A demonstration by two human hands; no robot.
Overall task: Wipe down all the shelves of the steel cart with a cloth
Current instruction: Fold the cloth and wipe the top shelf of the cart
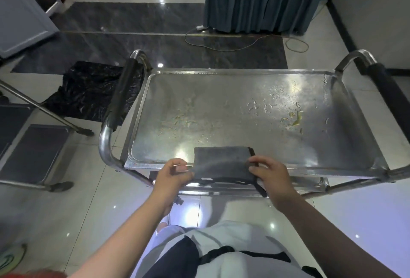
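Both hands pinch a folded grey cloth (223, 163) at the steel cart (255, 109)'s near rim: left hand (174, 174) on its left edge, right hand (269, 172) on its right. Beyond it the top shelf lies open, smeared.

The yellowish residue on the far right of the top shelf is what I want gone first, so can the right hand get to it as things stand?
Probably yes. Nothing stands on the top shelf between the right hand and the yellowish residue. The hand grips the cloth at the near rim.
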